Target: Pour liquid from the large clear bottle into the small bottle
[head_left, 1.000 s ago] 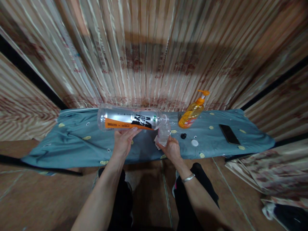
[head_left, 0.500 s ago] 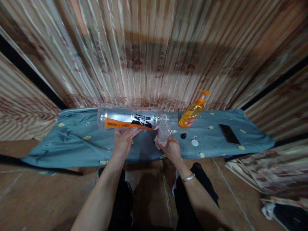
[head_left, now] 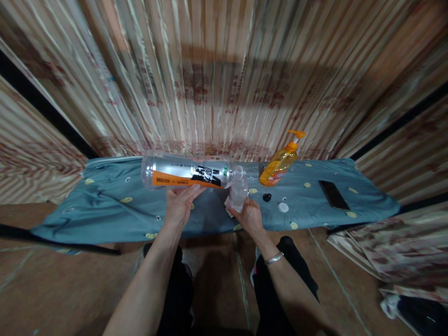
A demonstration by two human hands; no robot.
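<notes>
A large clear plastic bottle with a silver, black and orange label lies nearly level in the air, its neck pointing right. My left hand grips it from below, with the thumb along the label. The bottle's mouth meets the top of a small clear bottle, which my right hand holds tilted. Whether liquid runs between them I cannot tell. A crumpled whitish piece, perhaps tissue, shows beside the small bottle. To the right lie a black cap and a white round lid.
A pump bottle of orange liquid stands toward the back of the narrow surface, which is covered by a teal cloth. Farther right lies a black phone. Striped curtains hang behind, and black poles flank the sides.
</notes>
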